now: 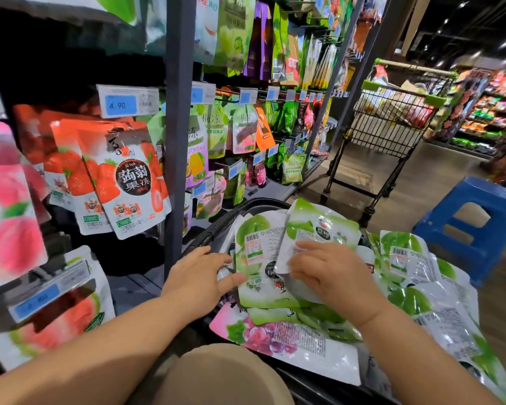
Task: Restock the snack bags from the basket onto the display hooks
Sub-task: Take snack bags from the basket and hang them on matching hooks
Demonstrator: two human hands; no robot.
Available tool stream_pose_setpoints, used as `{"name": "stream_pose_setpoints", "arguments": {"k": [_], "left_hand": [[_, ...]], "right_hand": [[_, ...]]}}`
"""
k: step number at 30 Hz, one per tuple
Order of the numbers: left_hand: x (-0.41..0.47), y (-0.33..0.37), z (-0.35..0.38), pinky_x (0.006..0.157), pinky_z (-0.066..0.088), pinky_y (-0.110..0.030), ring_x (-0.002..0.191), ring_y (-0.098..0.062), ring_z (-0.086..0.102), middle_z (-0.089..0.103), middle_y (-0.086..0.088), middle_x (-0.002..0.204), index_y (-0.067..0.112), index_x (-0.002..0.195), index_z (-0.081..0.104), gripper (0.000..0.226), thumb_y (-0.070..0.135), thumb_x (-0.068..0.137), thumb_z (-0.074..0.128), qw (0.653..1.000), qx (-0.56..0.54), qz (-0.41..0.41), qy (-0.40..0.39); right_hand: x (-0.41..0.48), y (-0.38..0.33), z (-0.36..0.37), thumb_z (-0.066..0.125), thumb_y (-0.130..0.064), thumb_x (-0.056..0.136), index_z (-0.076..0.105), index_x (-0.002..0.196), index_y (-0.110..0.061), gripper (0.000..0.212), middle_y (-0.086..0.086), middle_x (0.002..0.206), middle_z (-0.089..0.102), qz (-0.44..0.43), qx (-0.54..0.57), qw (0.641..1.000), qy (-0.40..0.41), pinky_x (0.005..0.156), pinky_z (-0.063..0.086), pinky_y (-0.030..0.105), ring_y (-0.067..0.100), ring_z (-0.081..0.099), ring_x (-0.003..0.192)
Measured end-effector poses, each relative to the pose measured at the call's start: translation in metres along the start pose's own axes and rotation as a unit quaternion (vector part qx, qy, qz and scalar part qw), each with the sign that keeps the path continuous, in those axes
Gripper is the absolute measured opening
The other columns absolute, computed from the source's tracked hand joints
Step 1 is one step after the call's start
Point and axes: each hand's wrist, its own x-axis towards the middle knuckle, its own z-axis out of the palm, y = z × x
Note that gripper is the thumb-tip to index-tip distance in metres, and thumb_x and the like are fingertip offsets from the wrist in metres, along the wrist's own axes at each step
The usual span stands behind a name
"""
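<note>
Over basket (260,203): hands (199,276) (330,279) on green bags (257,247), long axis fwd.

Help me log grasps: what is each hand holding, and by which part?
Right hand pinches a green bag's lower edge; left hand merely touches another bag.

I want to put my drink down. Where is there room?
The top of the blue stool is bare, and so is the floor between the stool and the cart. A dark gap lies under the strawberry bags, left of the post. The basket is heaped with bags, and the hooks right of the post are packed.
</note>
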Motion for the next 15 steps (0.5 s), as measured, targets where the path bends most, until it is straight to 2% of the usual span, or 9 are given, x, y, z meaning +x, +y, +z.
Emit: {"name": "stream_pose_setpoints", "arguments": {"k": [2,4,6,8,11,13,15], "left_hand": [[0.001,0.000,0.000,0.116,0.019,-0.034,0.149,-0.009,0.012,0.039,0.013,0.152,0.037,0.142,0.045,0.060,0.068,0.090,0.043,1.000,0.000,0.000,0.005],[0.002,-0.001,0.000,0.116,0.020,-0.034,0.149,-0.009,0.013,0.040,0.013,0.152,0.037,0.141,0.046,0.060,0.068,0.090,0.043,1.000,0.001,0.000,0.006],[0.002,-0.001,0.001,0.116,0.020,-0.034,0.149,-0.009,0.013,0.041,0.013,0.151,0.037,0.141,0.047,0.060,0.069,0.090,0.043,1.000,0.005,0.001,0.006],[0.002,-0.001,0.002,0.116,0.021,-0.036,0.149,-0.009,0.013,0.043,0.013,0.149,0.037,0.140,0.047,0.060,0.070,0.089,0.043,1.000,0.008,0.000,0.007],[0.001,0.000,0.000,0.116,0.022,-0.036,0.149,-0.009,0.013,0.042,0.012,0.150,0.038,0.139,0.048,0.059,0.069,0.090,0.043,1.000,0.007,0.000,0.007],[0.001,0.002,-0.001,0.115,0.024,-0.036,0.149,-0.009,0.014,0.043,0.011,0.150,0.037,0.137,0.050,0.057,0.068,0.090,0.043,1.000,0.009,0.001,0.007],[0.000,0.002,-0.001,0.114,0.025,-0.036,0.149,-0.010,0.014,0.045,0.011,0.147,0.037,0.134,0.052,0.055,0.068,0.090,0.043,1.000,0.011,0.002,0.008]], "right_hand": [[-0.005,-0.002,-0.010,0.048,-0.047,0.092,0.068,0.087,-0.029,0.027,-0.017,0.104,0.071,0.091,-0.044,0.992,-0.079,0.086,0.050,0.037,0.019,0.063,0.114],[-0.009,-0.007,-0.017,0.036,-0.073,0.086,0.060,0.098,-0.033,0.048,-0.018,0.121,0.058,0.228,-0.042,0.959,-0.166,0.098,0.043,0.040,0.016,0.050,0.124],[-0.012,-0.017,-0.020,0.016,-0.091,0.070,0.049,0.103,-0.031,0.076,-0.011,0.133,0.042,0.343,0.034,0.916,-0.204,0.105,0.038,0.040,0.017,0.039,0.128],[-0.010,-0.030,-0.018,0.006,-0.096,0.058,0.043,0.104,-0.027,0.091,0.001,0.149,0.028,0.412,0.079,0.881,-0.220,0.111,0.034,0.047,0.024,0.025,0.141],[0.004,-0.040,-0.016,0.016,-0.101,0.049,0.052,0.114,-0.017,0.113,0.009,0.158,0.019,0.474,0.079,0.842,-0.243,0.114,0.031,0.053,0.030,0.015,0.149],[0.013,-0.042,-0.014,0.036,-0.101,0.052,0.052,0.114,-0.017,0.106,0.008,0.147,0.032,0.491,0.064,0.835,-0.240,0.108,0.038,0.053,0.031,0.026,0.142],[0.018,-0.043,-0.011,0.051,-0.096,0.050,0.046,0.114,-0.020,0.099,0.002,0.129,0.042,0.485,0.051,0.844,-0.224,0.098,0.044,0.053,0.028,0.039,0.127]]}}
